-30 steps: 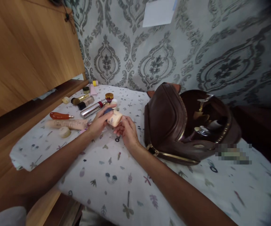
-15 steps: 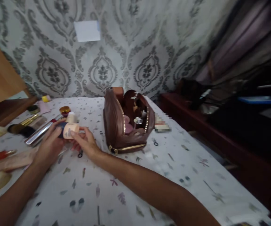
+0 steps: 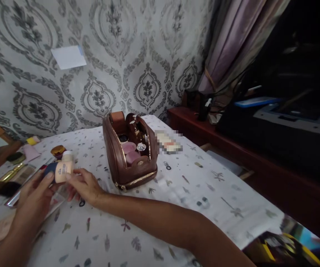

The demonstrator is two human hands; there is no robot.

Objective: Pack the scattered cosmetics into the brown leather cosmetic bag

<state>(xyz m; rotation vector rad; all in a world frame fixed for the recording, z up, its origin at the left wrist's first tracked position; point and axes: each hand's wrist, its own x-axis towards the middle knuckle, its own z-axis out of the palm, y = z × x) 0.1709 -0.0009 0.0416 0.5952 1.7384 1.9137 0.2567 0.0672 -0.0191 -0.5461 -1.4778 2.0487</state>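
Observation:
A small beige cosmetic bottle with a dark blue cap lies sideways between both hands, its printed side facing me. My left hand is closed around the cap end. At the beige end, my right hand pinches with thumb and fingers; its lower fingers are partly hidden. Just behind the bottle stands a white-capped container. To the right of my hands is an unzipped brown leather makeup bag, with pink round items and shiny-capped items inside.
Left of my hands lie a makeup brush, a pink tube and a gold-lidded jar. Black hair ties rest on the patterned white cloth. A dark red wooden ledge runs along the right.
My view has turned to the right, so the bag and hands appear further left. Both hands stay on the bottle, and its position between them looks much the same.

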